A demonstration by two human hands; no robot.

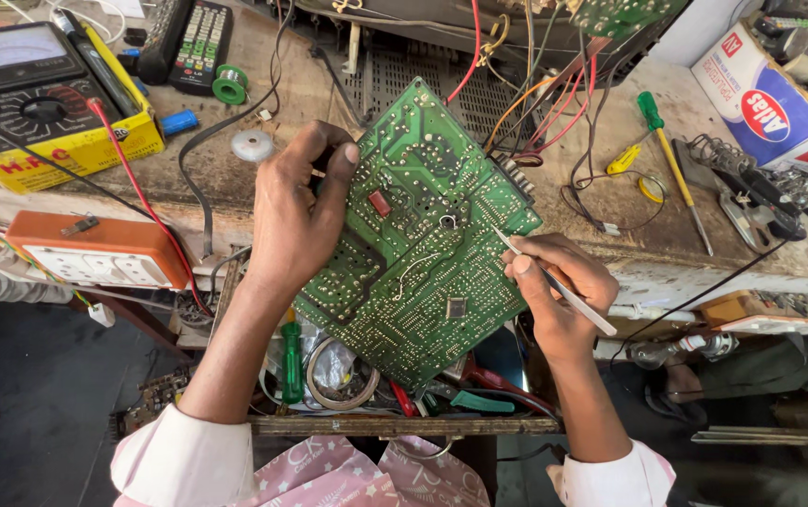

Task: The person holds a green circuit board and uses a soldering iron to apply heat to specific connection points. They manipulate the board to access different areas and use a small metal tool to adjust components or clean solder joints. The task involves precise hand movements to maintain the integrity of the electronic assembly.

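meter in a yellow case (38, 103) sits far left on the worktop (610, 202). left hand (296, 221) has its grip clenched on the left edge of the green circuit board (418, 235), tilted above an open drawer, solder side up. right hand (554, 291) pinches a thin pale probe (554, 280), tip touching the board's right part. work looks midway: board out, wires attached, probing underway.

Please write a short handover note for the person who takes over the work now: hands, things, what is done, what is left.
Left hand: grips the green circuit board by its left edge, tilted, solder side up, above an open drawer of tools.
Right hand: holds a thin metal tool, tip near the board's right edge.
Done: cannot tell from the board.
Left: the tool tip is at the board; work there looks unfinished.
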